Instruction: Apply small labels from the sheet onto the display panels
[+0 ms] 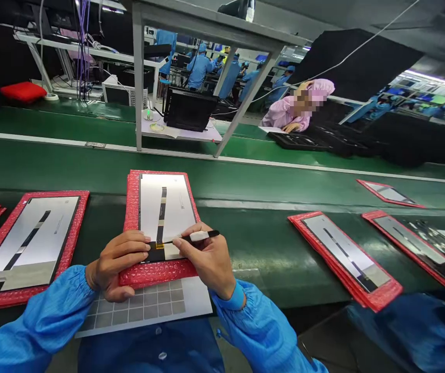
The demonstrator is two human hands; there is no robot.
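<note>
Around the green bench (261, 248), red-wrapped panels (31, 238) lie left and right. Near its front edge, the right hand (210, 254) grips a pen-like tool (199, 236) over the middle panel (175, 202); the left hand (123, 261), fingers bent, presses its side.

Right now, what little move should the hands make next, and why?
Maybe the right hand should gently bring the tip of the pen-like tool to the yellow-edged patch: the tip looks close, and the left hand rests at the panel's edge.

Red wrap (159, 273): glossy, bubbled plastic | panel (178, 207): smooth, satin | bench (263, 254): glossy | sleeves (53, 305): wrinkled cloth
</note>
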